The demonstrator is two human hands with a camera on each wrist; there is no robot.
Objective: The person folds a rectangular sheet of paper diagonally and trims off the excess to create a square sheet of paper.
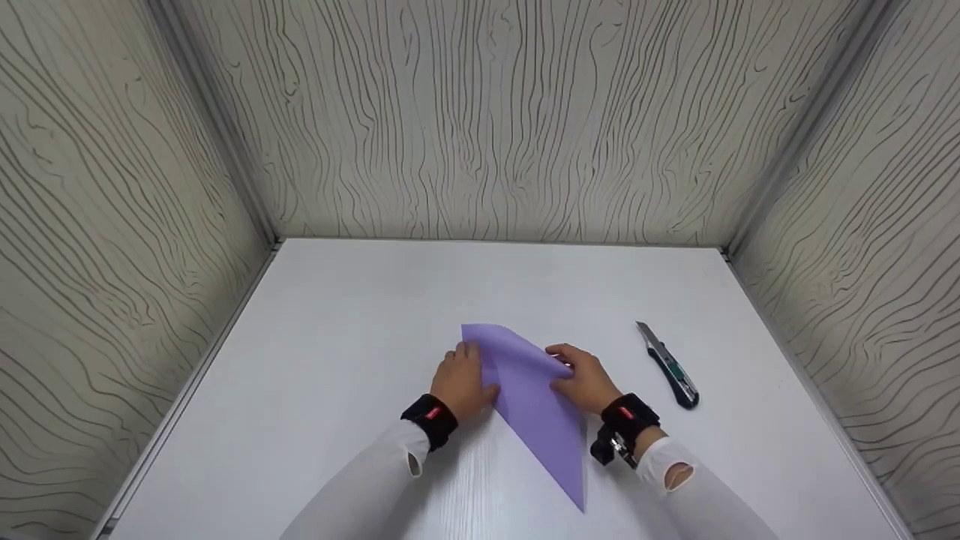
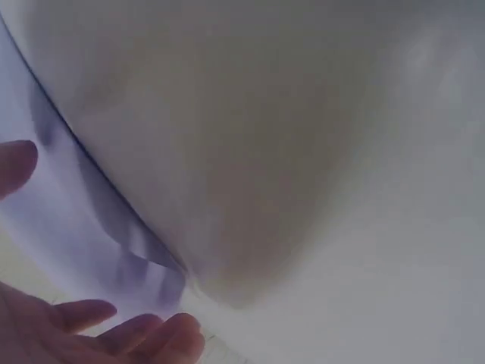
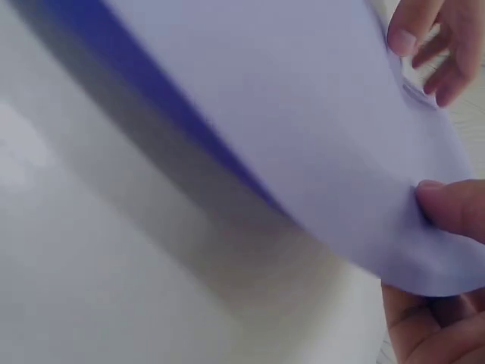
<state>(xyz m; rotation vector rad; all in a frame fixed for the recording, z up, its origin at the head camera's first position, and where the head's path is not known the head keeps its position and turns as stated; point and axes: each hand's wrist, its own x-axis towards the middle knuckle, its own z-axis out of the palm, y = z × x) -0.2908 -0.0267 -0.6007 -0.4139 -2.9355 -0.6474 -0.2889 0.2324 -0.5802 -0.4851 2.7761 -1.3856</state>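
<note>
A purple sheet of paper, folded over on itself, lies slanted on the white table with a sharp point towards the person. My right hand pinches its right edge, thumb on the upper face and fingers beneath. The paper bows upward there, and the right wrist view shows a darker purple layer under it. At the left edge my left hand touches the paper, its thumb lower down and apart from the extended fingertips.
To the right of the right hand lies a utility knife with its blade out, pointing away from the person. The white table is enclosed by wood-patterned panels at the back and both sides.
</note>
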